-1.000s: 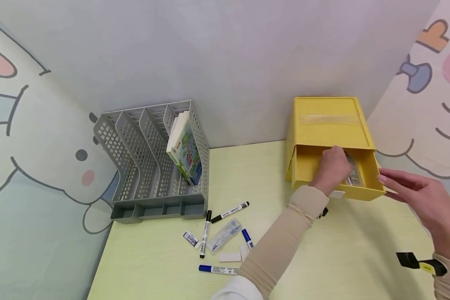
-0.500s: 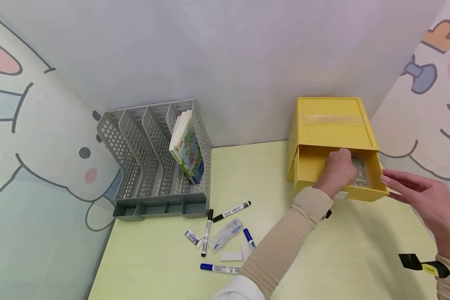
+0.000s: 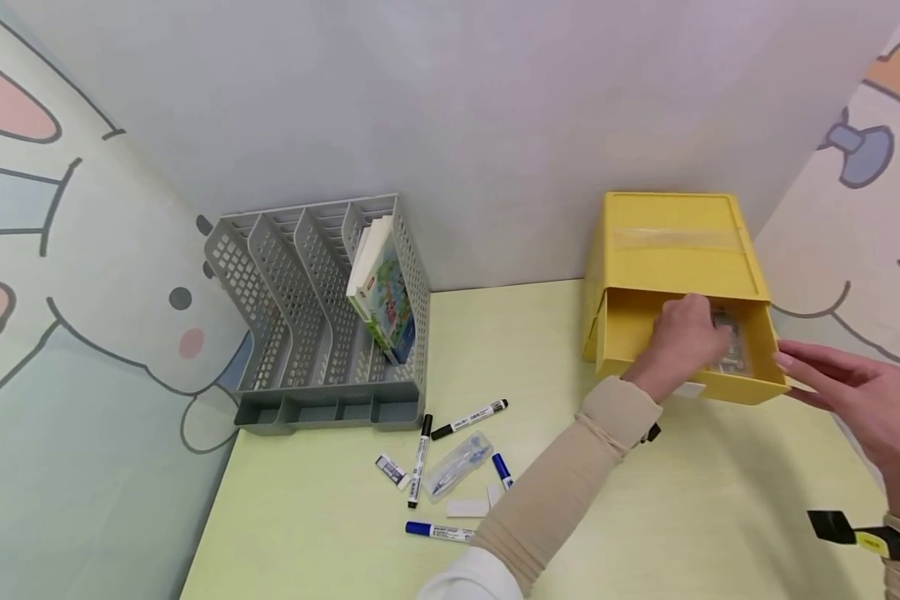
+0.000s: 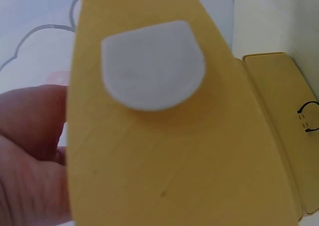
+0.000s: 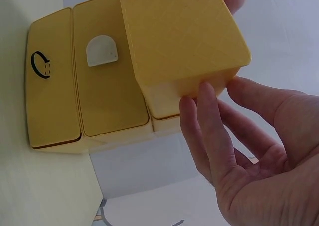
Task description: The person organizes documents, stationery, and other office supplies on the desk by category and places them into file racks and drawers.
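Note:
A yellow drawer unit (image 3: pixel 678 250) stands against the back wall with its top drawer (image 3: pixel 750 390) pulled out. My left hand (image 3: pixel 686 337) reaches down into that drawer, knuckles up; its fingertips are hidden, and I cannot tell whether they hold anything. Just right of the left hand, a clear, greyish flat item (image 3: pixel 733 350) lies on the drawer's floor. A pale rounded tab (image 4: pixel 152 66) sits on the drawer front in the left wrist view. My right hand (image 5: pixel 259 146) touches the drawer's right side with extended fingertips, its thumb near the upper edge.
A grey file rack (image 3: pixel 330 392) with books (image 3: pixel 386 300) in its right slot stands at left. Before it lie black markers (image 3: pixel 468 419), blue markers (image 3: pixel 438 532), a clear case with pens (image 3: pixel 457 467), an eraser (image 3: pixel 392 471) and white blocks (image 3: pixel 467 508).
The head view has shifted, so everything appears farther right. My left hand has moved slightly to the right inside the drawer; my right hand stays at the drawer's side.

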A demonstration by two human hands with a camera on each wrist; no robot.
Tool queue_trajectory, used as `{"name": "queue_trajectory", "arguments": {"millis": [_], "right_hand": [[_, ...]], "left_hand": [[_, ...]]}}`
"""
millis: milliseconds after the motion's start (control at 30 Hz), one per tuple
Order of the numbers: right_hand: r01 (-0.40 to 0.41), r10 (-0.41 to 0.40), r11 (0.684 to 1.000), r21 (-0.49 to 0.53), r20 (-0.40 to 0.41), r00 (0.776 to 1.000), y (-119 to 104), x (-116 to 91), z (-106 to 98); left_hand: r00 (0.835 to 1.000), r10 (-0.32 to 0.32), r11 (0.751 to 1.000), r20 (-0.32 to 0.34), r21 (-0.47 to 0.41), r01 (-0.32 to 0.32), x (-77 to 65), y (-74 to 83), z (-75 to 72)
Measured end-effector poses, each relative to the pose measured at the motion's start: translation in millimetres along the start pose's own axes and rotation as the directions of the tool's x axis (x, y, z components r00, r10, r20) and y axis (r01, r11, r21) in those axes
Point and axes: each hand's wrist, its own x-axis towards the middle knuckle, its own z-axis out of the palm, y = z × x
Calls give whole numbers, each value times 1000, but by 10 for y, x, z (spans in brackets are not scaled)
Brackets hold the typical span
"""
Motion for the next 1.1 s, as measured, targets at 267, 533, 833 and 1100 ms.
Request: {"name": "queue_trajectory", "arguments": {"millis": [267,533,833,1100], "right_hand": [[27,-27,1000,-2,-11,1000,27,19,3],[37,-36,999,23,-18,999,12,26,13],[51,-51,998,38,-16,999,14,37,31],[37,-37,999,26,-11,999,35,55,26]], "left_hand": [[991,118,993,-57,2,-118,-146,-84,-190],[965,240,967,-110,-57,-247,-307,-248,-379],[934,319,935,-159,-106,-338,-469,-440,-552],[922,336,879,-194,-287,-381,-597,-711,-674]]}}
